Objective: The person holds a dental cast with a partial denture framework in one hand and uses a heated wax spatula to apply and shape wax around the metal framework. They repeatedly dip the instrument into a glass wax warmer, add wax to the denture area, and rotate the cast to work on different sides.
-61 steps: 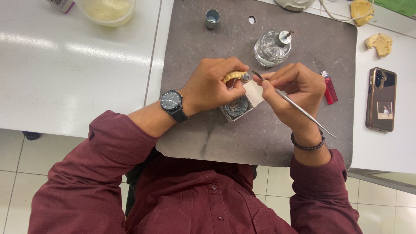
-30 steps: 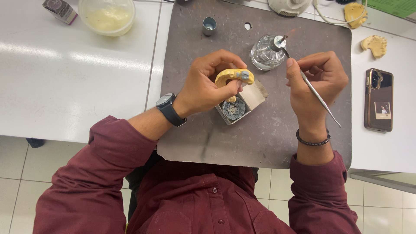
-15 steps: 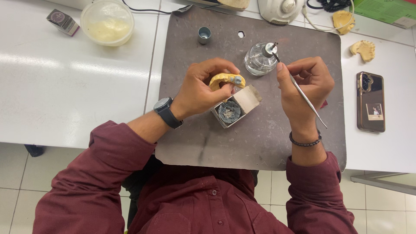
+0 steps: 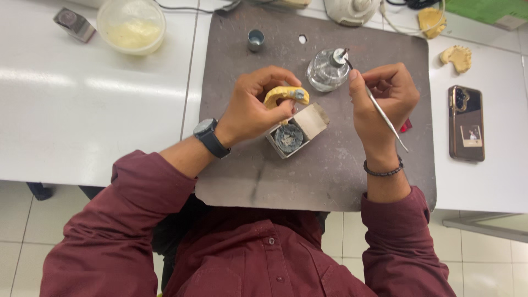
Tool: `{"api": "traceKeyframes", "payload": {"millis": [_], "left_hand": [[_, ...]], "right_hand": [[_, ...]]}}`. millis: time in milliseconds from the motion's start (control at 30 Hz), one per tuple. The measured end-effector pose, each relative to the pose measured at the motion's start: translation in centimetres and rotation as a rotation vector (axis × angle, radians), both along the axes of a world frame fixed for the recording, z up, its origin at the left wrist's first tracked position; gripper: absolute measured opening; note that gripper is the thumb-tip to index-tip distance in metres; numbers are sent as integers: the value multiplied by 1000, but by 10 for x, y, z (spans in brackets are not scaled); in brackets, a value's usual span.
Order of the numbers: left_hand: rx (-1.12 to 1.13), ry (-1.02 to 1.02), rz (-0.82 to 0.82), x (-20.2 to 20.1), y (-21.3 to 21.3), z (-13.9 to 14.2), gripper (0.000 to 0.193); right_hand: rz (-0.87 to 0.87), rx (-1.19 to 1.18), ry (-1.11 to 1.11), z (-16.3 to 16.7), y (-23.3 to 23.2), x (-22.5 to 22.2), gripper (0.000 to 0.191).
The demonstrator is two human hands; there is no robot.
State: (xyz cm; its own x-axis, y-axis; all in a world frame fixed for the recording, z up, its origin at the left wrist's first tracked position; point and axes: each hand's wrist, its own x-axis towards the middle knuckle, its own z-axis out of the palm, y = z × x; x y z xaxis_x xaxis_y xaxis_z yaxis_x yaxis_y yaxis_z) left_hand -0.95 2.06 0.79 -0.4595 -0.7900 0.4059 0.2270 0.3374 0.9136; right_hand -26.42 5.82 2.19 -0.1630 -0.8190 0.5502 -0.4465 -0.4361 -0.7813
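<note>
My left hand (image 4: 254, 106) grips a yellow arch-shaped dental cast (image 4: 285, 95) above a small open box (image 4: 296, 132) with grey material inside. My right hand (image 4: 382, 99) holds a thin metal tool (image 4: 385, 116) like a pen, its tip at the wick of a small glass burner (image 4: 328, 70). Both hands are over a dark grey work mat (image 4: 313, 170). A dark watch is on my left wrist and a bead bracelet on my right.
On the white table sit a plastic tub of pale material (image 4: 131, 25), a small metal box (image 4: 75, 24), a little metal cup (image 4: 255, 39), two more yellow casts (image 4: 457, 56) at the far right, a phone (image 4: 466, 122), and a white appliance (image 4: 352, 10).
My right hand moved the metal tool away from the cast and up to the burner's wick. My left hand kept the cast over the open box.
</note>
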Motion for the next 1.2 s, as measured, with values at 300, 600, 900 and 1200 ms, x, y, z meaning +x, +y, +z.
{"api": "traceKeyframes", "payload": {"millis": [300,600,900,1200], "left_hand": [[-22,22,-1,-1,-3,-3,24],[-23,6,59,-1,-7,-6,25],[55,-14,70,-1,0,-4,25],[104,11,50,1,-3,-4,27]], "right_hand": [[2,-77,-21,-8,-12,-3,23],[-37,-32,-45,-3,-10,2,22],[10,-7,-63,-2,-9,4,18],[3,-19,21,3,-11,4,13]]}}
